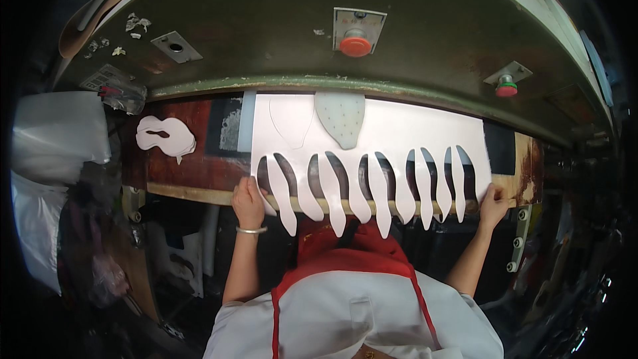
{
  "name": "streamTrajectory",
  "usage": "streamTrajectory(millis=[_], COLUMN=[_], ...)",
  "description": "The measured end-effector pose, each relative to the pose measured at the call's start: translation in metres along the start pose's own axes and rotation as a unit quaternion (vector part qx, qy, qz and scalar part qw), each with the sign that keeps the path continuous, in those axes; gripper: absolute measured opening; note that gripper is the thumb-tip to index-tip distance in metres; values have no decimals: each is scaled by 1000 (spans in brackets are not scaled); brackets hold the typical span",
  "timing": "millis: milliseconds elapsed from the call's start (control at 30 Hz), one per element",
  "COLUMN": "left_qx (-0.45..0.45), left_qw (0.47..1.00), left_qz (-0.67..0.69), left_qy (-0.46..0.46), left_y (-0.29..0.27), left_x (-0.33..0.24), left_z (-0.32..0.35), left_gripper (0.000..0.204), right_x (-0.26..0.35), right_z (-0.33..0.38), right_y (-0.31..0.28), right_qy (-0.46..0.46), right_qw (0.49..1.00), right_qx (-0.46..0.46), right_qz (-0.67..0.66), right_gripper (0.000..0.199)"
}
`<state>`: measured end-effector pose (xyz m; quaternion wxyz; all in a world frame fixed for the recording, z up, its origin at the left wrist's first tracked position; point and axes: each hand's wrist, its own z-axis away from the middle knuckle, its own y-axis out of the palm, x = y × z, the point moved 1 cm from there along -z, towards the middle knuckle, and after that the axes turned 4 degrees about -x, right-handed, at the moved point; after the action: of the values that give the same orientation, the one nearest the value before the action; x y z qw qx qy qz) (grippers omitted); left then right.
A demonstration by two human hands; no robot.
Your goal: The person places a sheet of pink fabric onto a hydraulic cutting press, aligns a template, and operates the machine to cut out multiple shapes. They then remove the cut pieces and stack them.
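Observation:
A pale pink-white sheet (419, 128) lies across the work board, its near edge cut into several long curved strips that hang over the board's front. My left hand (248, 205), with a bangle at the wrist, is closed on the sheet's near left corner. At the opposite corner, my right hand (493, 207) grips the right edge between thumb and fingers. On the far part of the sheet rests a pale green, dotted, sole-shaped pad (340, 119), its far end hidden under the machine. Left of it, a similar curved outline shows in the sheet.
A wide green machine beam (266, 33) spans the far side, bearing a red push button (355, 45) and another button (506, 86) at right. Stacked white cut pieces (181, 138) lie on the reddish board (179, 171). Clear plastic bags (60, 129) stand at far left.

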<state>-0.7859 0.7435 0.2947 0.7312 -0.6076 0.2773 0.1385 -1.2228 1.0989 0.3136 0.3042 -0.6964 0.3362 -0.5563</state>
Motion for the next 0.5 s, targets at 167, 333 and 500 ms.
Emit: streamTrajectory(millis=[167,333,500], left_qx=[4,-4,-37], left_qw=[997,988,982], left_qz=[-41,-130,-135], left_qy=[67,79,124], left_y=[-7,-24,-23], left_x=[22,54,86], left_z=[23,78,108], left_gripper=[32,26,22], right_x=[140,205,198], right_z=[84,245,245], right_y=[74,109,74], right_qy=[-26,-310,-176], right_qw=[961,897,895], right_qx=[141,280,313], right_qz=[-237,-144,-266], right_gripper=[56,104,100])
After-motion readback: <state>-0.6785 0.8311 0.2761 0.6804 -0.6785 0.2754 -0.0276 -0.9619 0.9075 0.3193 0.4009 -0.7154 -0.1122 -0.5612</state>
